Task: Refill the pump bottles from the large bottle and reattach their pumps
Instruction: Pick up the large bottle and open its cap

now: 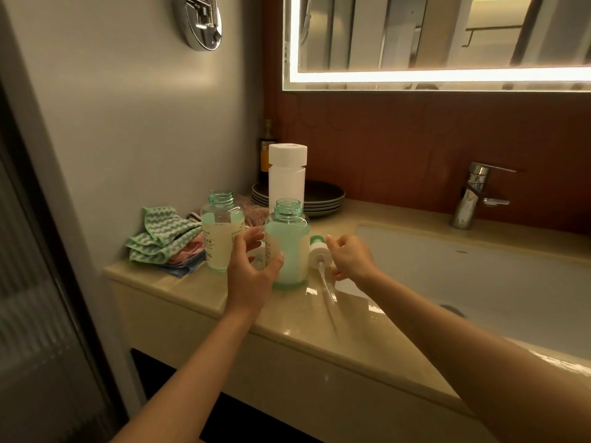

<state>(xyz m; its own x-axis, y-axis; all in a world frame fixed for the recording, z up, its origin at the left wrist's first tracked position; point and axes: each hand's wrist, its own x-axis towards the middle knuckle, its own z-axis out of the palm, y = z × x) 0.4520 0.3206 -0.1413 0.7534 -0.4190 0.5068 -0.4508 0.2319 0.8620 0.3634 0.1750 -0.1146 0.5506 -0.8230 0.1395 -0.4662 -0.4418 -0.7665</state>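
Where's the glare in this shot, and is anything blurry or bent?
Head view: the mirror's lit strip blows out to white, and glare streaks the wet counter near the pump's tube; the tap gleams. Both hands, left and right, look slightly soft. The wide lens bends the door frame at the left edge.

Gloss and translucency on a polished stone desk

The desk (198, 298) looks like polished beige stone, glossy and wet-looking with reflections; the two pump bottles (287, 247) (222, 231) are clear, smooth green-tinted plastic; the large bottle (287, 174) is matt white plastic; the pump (317, 249) is white plastic with a translucent tube; the cloths (163, 239) are soft woven fabric; the tap (476, 193) is shiny chromed metal; the plates (323, 195) are dark, semi-matt.
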